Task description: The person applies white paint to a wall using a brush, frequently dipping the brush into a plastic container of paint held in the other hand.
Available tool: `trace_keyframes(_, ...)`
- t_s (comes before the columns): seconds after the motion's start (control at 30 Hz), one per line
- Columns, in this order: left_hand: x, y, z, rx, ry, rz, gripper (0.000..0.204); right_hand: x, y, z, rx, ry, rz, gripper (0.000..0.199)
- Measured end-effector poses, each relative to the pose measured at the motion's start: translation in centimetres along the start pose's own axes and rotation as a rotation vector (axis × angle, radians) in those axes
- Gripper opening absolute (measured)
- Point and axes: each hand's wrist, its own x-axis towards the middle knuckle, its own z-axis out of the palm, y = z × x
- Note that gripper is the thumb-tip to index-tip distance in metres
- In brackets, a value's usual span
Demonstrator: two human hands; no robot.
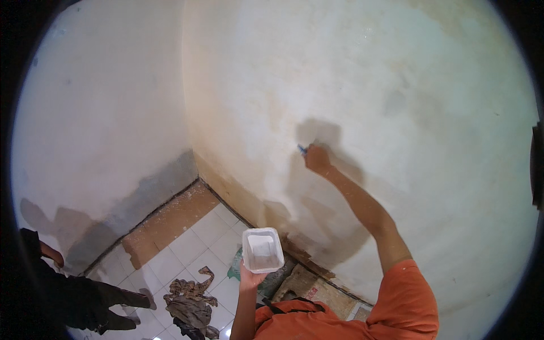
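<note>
My right hand (pixel 318 159) is raised against the pale wall (pixel 396 170), its fingers closed round a small tool with a blue end (pixel 302 150). The tool is mostly hidden by the fist, so I cannot tell its exact kind. Lower down, over the floor, my left hand (pixel 251 276) grips a white square plastic tub (pixel 276 258) by its near side. The tub is open at the top and tilted a little towards me. Whitish material shows inside it.
At the lower left stands another person in dark clothes (pixel 62 294). Crumpled cloths (pixel 190 306) lie on white floor tiles (pixel 209 229). A brown strip (pixel 170 221) runs along the left wall's foot. A cardboard piece (pixel 314 289) and a greenish bag (pixel 277 277) lie below the right wall.
</note>
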Motion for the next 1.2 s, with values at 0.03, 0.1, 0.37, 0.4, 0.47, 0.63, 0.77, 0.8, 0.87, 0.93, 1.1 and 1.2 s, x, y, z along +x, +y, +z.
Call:
trace_keyframes(0.03, -0.4, 0.3, 0.1, -0.005, 0.035, 0.045, 0.053, 1.9, 0.8, -1.6, -0.052, 0.023, 0.036, 0.026)
trace_keyframes(0.1, -1.0, 0.9, 0.4, -0.024, 0.029, 0.043, 0.056, 6.6, 2.2, -7.4, 0.009, 0.078, 0.133, 0.027)
trace_keyframes(0.37, -3.1, -0.6, 8.4, -0.073, 0.259, 0.137, 0.059, 18.5, 6.4, -38.0, -0.426, 0.615, -0.11, 0.015)
trace_keyframes(0.4, -3.5, -0.7, 9.0, -0.071, 0.245, 0.138, 0.058, 18.6, 6.2, -39.3, -0.497, 0.609, -0.095, 0.016)
trace_keyframes(0.47, -3.3, -0.8, 8.4, -0.071, 0.224, 0.115, 0.057, 19.5, 8.2, -38.7, -0.635, 0.563, -0.153, 0.013)
trace_keyframes(0.63, -4.1, -0.3, 7.1, 0.0, 0.071, 0.108, 0.057, 11.2, 4.6, -22.5, -0.453, 0.306, -0.331, 0.011)
trace_keyframes(0.77, -4.6, 0.7, 2.7, -0.11, 0.223, 0.131, 0.056, 2.0, 0.7, -8.8, -0.262, -0.002, -0.219, 0.015)
trace_keyframes(0.8, -4.8, 0.9, 1.6, -0.071, 0.189, 0.141, 0.056, 1.2, -0.3, -9.0, -0.155, -0.101, -0.264, 0.016)
trace_keyframes(0.87, -4.5, 1.1, 1.1, -0.026, 0.135, 0.138, 0.056, 2.3, 1.8, -10.7, -0.172, -0.059, -0.168, 0.018)
trace_keyframes(0.93, -4.0, 0.8, 1.3, -0.026, 0.135, 0.094, 0.056, 4.3, 5.8, -14.5, -0.073, 0.206, -0.155, 0.028)
trace_keyframes(1.1, -5.3, 1.4, 3.7, -0.024, 0.192, 0.131, 0.055, 16.3, 8.2, -35.7, -0.166, 0.441, -0.017, 0.039)
trace_keyframes(1.2, -5.1, 0.9, 2.8, -0.011, 0.173, 0.149, 0.054, 19.7, 9.1, -47.8, -0.505, 0.559, -0.042, 0.023)
